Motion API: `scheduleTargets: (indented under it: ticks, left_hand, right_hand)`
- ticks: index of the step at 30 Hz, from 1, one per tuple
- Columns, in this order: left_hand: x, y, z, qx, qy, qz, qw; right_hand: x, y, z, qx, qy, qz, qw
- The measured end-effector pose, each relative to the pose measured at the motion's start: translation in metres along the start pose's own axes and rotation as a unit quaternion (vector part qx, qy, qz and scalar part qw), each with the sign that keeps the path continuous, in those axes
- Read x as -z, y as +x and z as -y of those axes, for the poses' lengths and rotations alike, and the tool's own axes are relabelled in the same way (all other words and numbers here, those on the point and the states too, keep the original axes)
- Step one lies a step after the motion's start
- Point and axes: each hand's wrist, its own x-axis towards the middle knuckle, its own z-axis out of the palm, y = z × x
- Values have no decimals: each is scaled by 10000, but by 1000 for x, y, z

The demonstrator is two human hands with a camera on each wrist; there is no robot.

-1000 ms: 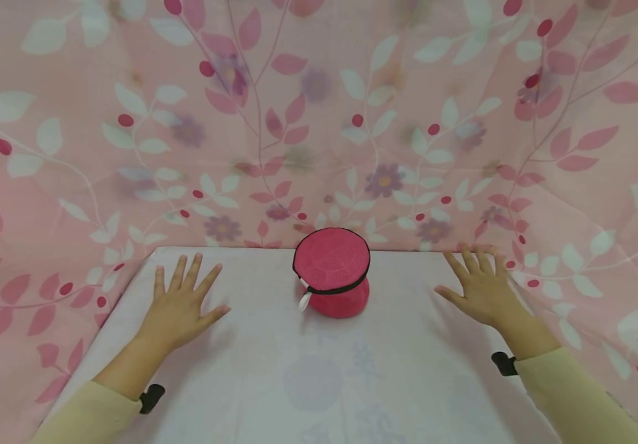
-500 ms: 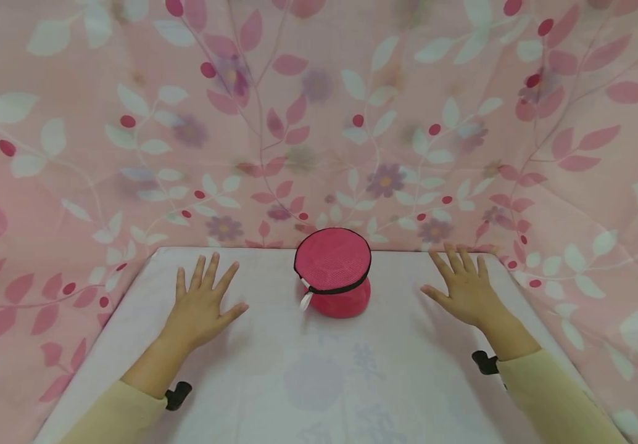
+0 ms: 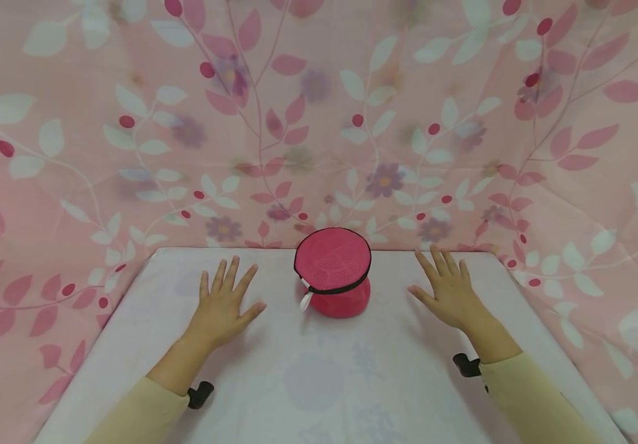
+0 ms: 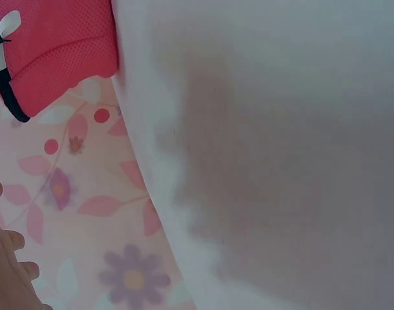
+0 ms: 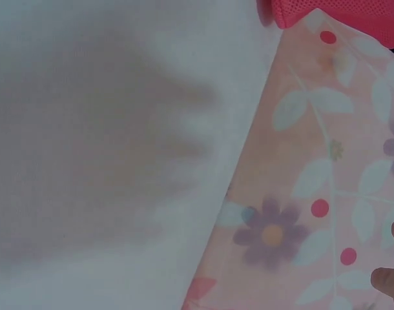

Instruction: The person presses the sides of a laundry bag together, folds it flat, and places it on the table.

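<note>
Fingers are being held straight and spread on both hands, nothing gripped. Left hand (image 3: 223,307) is being hovered palm-down left of the pouch (image 3: 332,271); right hand (image 3: 450,292) is being hovered likewise on its right. Pouch is being left untouched between them at the table's (image 3: 319,382) far edge.

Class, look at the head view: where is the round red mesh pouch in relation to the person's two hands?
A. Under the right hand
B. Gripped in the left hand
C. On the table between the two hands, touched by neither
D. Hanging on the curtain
C: the red mesh pouch sits on the white table, with the left hand and the right hand spread flat on either side, each clear of it.
</note>
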Motion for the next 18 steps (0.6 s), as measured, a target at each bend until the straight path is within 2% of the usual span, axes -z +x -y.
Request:
scheduleTargets:
  ticks: [13,18]
  left_hand:
    - [-12,17,-21,48,-609,-154,9980]
    - [-15,24,-26,11,-875,-363,9955]
  right_hand:
    - [-6,9,26,-15,611,-111,9981]
    - [-9,15,34,46,742,-253,9969]
